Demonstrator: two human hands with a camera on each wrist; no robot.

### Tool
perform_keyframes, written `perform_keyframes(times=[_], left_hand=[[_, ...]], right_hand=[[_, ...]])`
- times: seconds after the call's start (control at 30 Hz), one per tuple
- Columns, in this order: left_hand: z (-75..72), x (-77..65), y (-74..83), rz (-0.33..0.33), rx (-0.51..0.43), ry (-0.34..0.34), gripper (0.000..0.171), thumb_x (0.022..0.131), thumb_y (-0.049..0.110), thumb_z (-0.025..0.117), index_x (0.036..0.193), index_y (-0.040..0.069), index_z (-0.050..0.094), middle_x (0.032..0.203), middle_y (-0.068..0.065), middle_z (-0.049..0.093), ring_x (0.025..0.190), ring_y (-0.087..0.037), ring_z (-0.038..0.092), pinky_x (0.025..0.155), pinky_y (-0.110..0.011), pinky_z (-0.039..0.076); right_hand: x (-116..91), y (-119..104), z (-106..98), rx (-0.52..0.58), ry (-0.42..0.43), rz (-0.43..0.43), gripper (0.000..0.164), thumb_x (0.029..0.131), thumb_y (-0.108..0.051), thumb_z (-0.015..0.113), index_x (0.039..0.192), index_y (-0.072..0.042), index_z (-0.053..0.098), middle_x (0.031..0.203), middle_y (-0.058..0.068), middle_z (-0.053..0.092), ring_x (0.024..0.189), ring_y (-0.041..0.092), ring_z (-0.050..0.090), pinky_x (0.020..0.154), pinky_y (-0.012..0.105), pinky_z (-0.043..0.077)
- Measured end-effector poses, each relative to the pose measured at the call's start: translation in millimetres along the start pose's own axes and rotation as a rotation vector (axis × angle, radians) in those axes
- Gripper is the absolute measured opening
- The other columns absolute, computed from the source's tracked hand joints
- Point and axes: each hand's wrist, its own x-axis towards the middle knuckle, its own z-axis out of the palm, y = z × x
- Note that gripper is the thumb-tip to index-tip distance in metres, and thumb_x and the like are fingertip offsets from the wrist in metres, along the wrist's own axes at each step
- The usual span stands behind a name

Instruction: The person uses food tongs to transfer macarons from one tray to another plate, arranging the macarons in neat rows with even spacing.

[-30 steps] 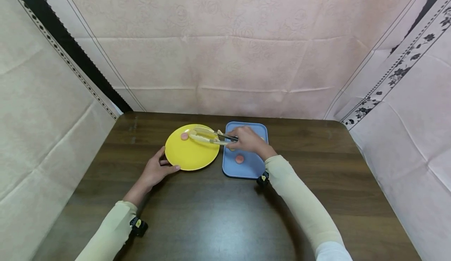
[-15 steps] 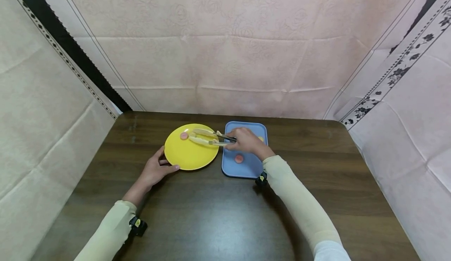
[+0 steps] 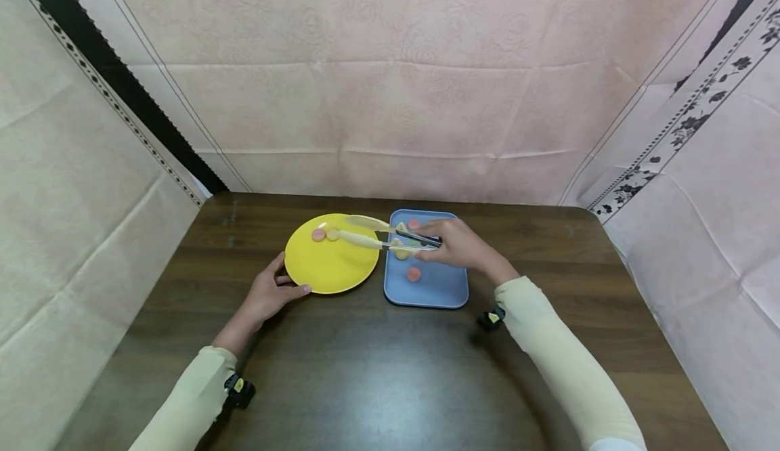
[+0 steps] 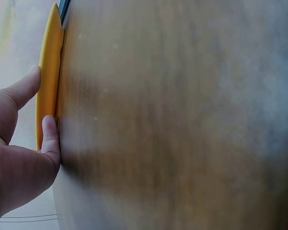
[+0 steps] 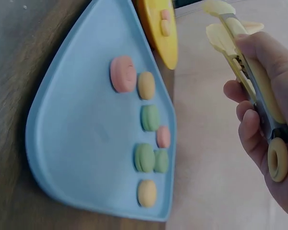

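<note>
My left hand [image 3: 271, 290] holds the near-left rim of a round yellow plate [image 3: 332, 268], thumb and forefinger set apart against its edge. Two macarons lie side by side at the plate's far left, one pink [image 3: 319, 235] and one pale yellow [image 3: 332, 234]. Food tongs [image 5: 252, 76] with cream tips are gripped in my right hand [image 3: 458, 242]. The tongs' arms are spread, with nothing between the tips, above the gap between plate and blue tray [image 3: 426, 294]. Pink [image 5: 123, 74], green [image 5: 145, 157] and yellow [image 5: 147, 193] macarons sit on the tray, partly covered by my hand in the head view.
Plate and tray stand close together near the far edge of a brown wooden table [image 3: 365, 370]. Pale patterned cloths [image 3: 396, 112] hang behind the table and along both sides.
My right hand and the tongs have drawn right, off the plate and over the tray. The pale yellow macaron now shows free beside the pink one. My left hand has stayed put.
</note>
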Motion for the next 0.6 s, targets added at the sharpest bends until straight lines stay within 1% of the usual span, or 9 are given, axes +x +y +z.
perform_keyframes(times=[0.07,0.13,0.27,0.4,0.6], left_hand=[[0.4,0.5,0.3,-0.002,0.003,-0.002,0.112,0.089,0.030,0.083,0.165,0.007,0.004,0.164,-0.022,0.027,0.134,-0.038,0.051,0.094,-0.035,0.054],[0.9,0.6,0.3,-0.001,0.005,-0.004,0.112,0.089,0.030,0.083,0.165,0.006,0.004,0.164,-0.022,0.026,0.134,-0.039,0.051,0.093,-0.034,0.054],[1.4,0.4,-0.5,0.007,-0.009,0.000,0.111,0.089,0.027,0.083,0.165,0.006,0.004,0.163,-0.022,0.028,0.133,-0.039,0.052,0.090,-0.032,0.055],[1.4,-0.2,-0.9,0.015,-0.022,0.000,0.111,0.089,0.026,0.083,0.165,0.006,0.005,0.161,-0.024,0.030,0.132,-0.040,0.053,0.088,-0.029,0.055],[1.0,0.1,-0.2,0.008,-0.037,-0.006,0.111,0.089,0.025,0.083,0.165,0.006,0.004,0.161,-0.024,0.029,0.132,-0.040,0.052,0.086,-0.026,0.055]], right_hand=[[-10.1,-0.9,-6.8,-0.001,0.018,0.002,0.052,0.088,-0.034,0.081,0.131,-0.007,0.070,0.122,0.009,0.073,0.082,0.015,0.061,0.068,0.030,0.049],[-20.4,-2.0,-13.5,0.002,0.028,0.007,0.051,0.088,-0.034,0.082,0.130,-0.007,0.071,0.115,0.007,0.074,0.081,0.013,0.060,0.067,0.029,0.050],[-41.7,-4.8,-26.1,-0.002,0.050,0.016,0.053,0.087,-0.034,0.083,0.129,-0.004,0.071,0.114,0.008,0.074,0.082,0.013,0.061,0.067,0.029,0.052],[-65.3,-5.7,-34.1,-0.022,0.074,0.041,0.056,0.086,-0.035,0.083,0.130,-0.002,0.070,0.109,0.008,0.074,0.080,0.012,0.059,0.066,0.028,0.051],[-98.9,-1.8,-37.6,-0.025,0.085,0.089,0.050,0.086,-0.031,0.084,0.129,-0.008,0.072,0.097,-0.001,0.071,0.073,0.009,0.056,0.060,0.025,0.048]])
